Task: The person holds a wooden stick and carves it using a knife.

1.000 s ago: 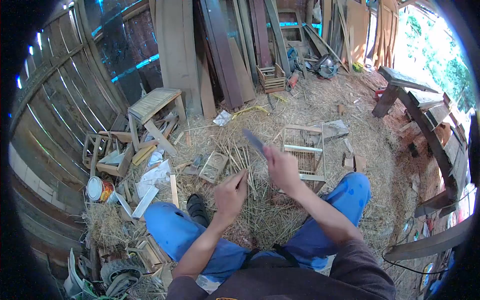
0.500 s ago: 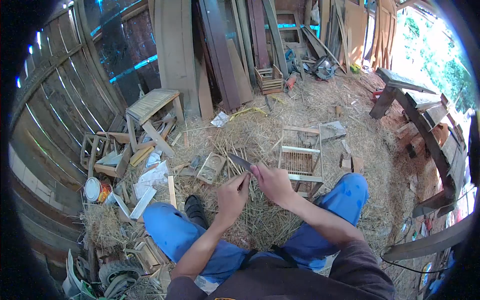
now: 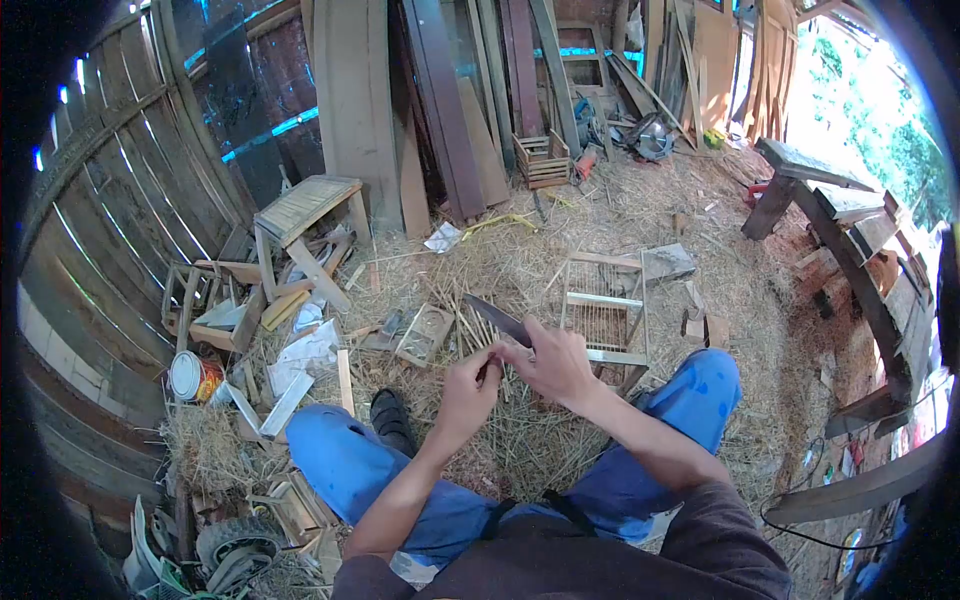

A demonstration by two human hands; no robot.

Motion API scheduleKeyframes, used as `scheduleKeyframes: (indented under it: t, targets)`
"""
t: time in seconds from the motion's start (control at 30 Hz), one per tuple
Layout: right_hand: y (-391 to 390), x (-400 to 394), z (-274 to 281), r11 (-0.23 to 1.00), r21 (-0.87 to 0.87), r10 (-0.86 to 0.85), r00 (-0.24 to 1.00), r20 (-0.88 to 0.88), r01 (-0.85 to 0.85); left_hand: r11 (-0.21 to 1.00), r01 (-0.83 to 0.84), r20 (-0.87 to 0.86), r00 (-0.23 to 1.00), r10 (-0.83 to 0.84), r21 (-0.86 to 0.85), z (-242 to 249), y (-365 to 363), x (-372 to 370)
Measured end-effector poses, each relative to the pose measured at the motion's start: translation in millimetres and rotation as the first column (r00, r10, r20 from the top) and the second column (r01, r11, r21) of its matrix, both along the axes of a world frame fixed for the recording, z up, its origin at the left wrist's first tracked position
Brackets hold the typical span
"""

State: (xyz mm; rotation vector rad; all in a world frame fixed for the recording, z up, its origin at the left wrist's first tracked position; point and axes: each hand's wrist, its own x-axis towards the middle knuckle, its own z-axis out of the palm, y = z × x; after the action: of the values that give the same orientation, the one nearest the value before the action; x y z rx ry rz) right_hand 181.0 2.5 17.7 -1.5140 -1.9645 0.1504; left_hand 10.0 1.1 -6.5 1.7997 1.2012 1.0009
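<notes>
Right hand (image 3: 558,364) grips knife (image 3: 497,318), blade forward-left, above straw-strewn floor (image 3: 745,330). Left hand (image 3: 466,394), fingers closed, is just beside; whether it pinches anything, cannot tell. Judged step: close blade work; next move calls for clear fingertips. Boards (image 3: 351,120) stand behind.

- 1 knife (image 3: 498,319)
- 2 hands: left hand (image 3: 468,398), right hand (image 3: 556,366)
- 1 slatted crate (image 3: 542,161)
- 1 slatted stool (image 3: 308,205)
- 1 tin (image 3: 186,376)
- 1 sandal (image 3: 392,418)
- sticks (image 3: 465,331): uncountable, overlapping
</notes>
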Motion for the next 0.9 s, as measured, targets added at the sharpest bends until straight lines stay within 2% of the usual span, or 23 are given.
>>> scheduleKeyframes:
  t: [0.07, 0.17, 0.27, 0.37, 0.47, 0.57, 0.63, 0.73, 0.83, 0.9]
  targets:
    - [-1, 0, -5, 1.0, 0.003, -0.004, 1.0, -0.012, 0.004, 0.999, 0.037, -0.024, 0.999, -0.036, 0.038, -14, 4, -2]
    - [3, 1, -11, 1.0, -0.023, -0.017, 0.999, -0.051, 0.016, 0.998, 0.008, 0.068, 0.998, -0.012, 0.06, -11, 1, 3]
    - [5, 1, -12, 1.0, -0.022, -0.017, 0.997, -0.073, 0.015, 0.999, -0.004, 0.093, 0.996, 0.008, -0.046, 0, -3, 4]
    - [10, 5, -15, 0.999, 0.041, -0.001, 0.993, -0.117, 0.006, 0.998, 0.023, 0.119, 0.993, -0.015, -0.066, 5, -2, 4]
    - [15, 14, -12, 0.998, 0.046, -0.038, 0.986, -0.165, 0.046, 0.985, 0.11, 0.233, 0.969, -0.076, -0.136, -15, 4, -1]
    - [19, 22, -11, 0.995, 0.013, -0.1, 0.982, -0.16, 0.104, 0.965, 0.154, 0.187, 0.976, -0.114, -0.213, -14, 4, -7]
    - [18, 23, -8, 0.99, 0.051, -0.128, 0.985, -0.115, 0.134, 0.977, 0.114, 0.172, 0.982, -0.082, -0.182, -5, 0, -7]
    - [17, 21, -16, 0.995, 0.02, -0.095, 0.978, -0.184, 0.1, 0.991, 0.069, 0.161, 0.986, -0.05, -0.116, -5, 0, -6]
    - [10, 12, -21, 1.0, 0.003, -0.006, 0.991, -0.131, 0.007, 0.995, 0.049, 0.172, 0.985, -0.035, -0.082, -10, 3, -4]
    - [10, 11, -19, 1.0, -0.005, -0.006, 0.992, -0.126, 0.005, 0.997, 0.028, 0.188, 0.982, -0.014, -0.072, -9, 3, -2]
